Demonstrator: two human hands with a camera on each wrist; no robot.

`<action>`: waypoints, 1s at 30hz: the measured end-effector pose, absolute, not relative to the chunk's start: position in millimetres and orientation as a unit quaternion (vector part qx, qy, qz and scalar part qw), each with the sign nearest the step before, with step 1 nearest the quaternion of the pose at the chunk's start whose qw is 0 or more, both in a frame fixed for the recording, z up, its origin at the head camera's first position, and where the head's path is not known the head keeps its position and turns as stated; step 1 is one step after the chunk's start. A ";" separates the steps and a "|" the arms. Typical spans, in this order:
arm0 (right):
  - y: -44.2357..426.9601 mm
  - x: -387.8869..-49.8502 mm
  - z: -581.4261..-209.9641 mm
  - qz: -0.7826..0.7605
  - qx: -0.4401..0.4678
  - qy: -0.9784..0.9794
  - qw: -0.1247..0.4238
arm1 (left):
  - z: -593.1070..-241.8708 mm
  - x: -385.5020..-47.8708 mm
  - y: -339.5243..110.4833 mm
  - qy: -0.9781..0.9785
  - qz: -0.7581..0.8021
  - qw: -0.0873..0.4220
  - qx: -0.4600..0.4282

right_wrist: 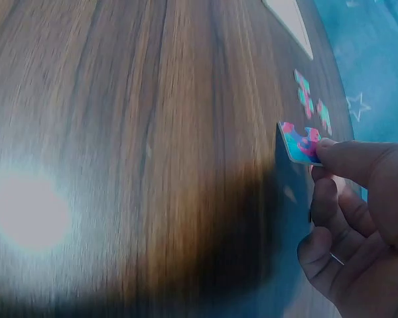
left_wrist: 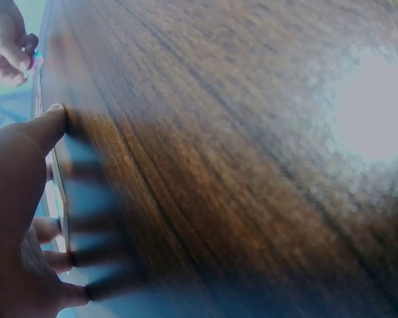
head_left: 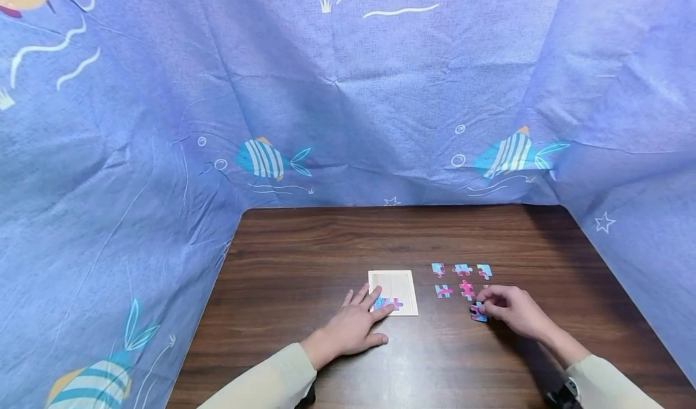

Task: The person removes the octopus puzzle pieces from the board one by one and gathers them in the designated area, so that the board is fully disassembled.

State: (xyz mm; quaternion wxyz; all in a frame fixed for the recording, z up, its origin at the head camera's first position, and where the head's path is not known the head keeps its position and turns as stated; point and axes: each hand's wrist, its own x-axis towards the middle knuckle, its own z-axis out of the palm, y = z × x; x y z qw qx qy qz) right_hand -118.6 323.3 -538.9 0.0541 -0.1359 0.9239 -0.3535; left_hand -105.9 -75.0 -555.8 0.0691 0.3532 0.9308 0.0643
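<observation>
A square wooden puzzle tray (head_left: 399,291) lies mid-table, with joined blue and pink puzzle pieces (head_left: 387,303) along its near left edge. My left hand (head_left: 356,327) rests with spread fingers across the tray's near left corner, partly covering those pieces. To the right, my right hand (head_left: 513,309) pinches a blue and pink puzzle piece (right_wrist: 300,144) between thumb and fingers. This piece has straight outer edges and is tilted off the table in the right wrist view. Beyond that hand lie several loose pieces, among them a pink one (head_left: 467,289); one is mostly hidden by its fingers.
The dark wooden table (head_left: 304,246) reaches back to a blue fish-printed cloth (head_left: 370,125) hanging behind and along both sides. Loose pieces stand in rough rows, including a far corner piece (head_left: 484,271) and a left one (head_left: 443,291). Bright glare marks the near tabletop.
</observation>
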 end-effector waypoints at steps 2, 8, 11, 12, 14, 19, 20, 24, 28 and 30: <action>327.3 -117.5 -539.0 -0.348 -0.135 0.926 0.048 | -556.4 -105.6 -75.3 0.931 0.065 0.067 0.353; 339.0 -115.5 -539.2 -0.331 -0.120 0.934 0.054 | -557.6 -104.9 -76.2 0.929 0.066 0.058 0.359; 344.5 -114.9 -539.4 -0.321 -0.119 0.938 0.049 | -558.3 -104.6 -76.8 0.929 0.067 0.057 0.360; 346.1 -114.8 -539.4 -0.318 -0.119 0.939 0.047 | -558.2 -104.6 -76.9 0.929 0.068 0.058 0.360; 348.8 -114.6 -539.3 -0.312 -0.120 0.941 0.043 | -558.0 -104.5 -76.9 0.928 0.069 0.059 0.360; 354.2 -115.8 -540.8 -0.291 -0.109 0.949 0.052 | -555.9 -105.0 -75.8 0.929 0.072 0.068 0.357; 355.0 -116.3 -541.3 -0.287 -0.105 0.950 0.056 | -555.3 -105.1 -75.7 0.929 0.072 0.070 0.355; 356.4 -118.6 -541.9 -0.282 -0.097 0.952 0.074 | -554.2 -105.3 -75.7 0.930 0.071 0.069 0.354; 357.0 -120.8 -542.2 -0.286 -0.094 0.950 0.088 | -555.0 -104.7 -77.3 0.929 0.071 0.061 0.358; 357.1 -121.5 -543.0 -0.287 -0.092 0.949 0.092 | -556.2 -104.6 -78.6 0.928 0.073 0.061 0.360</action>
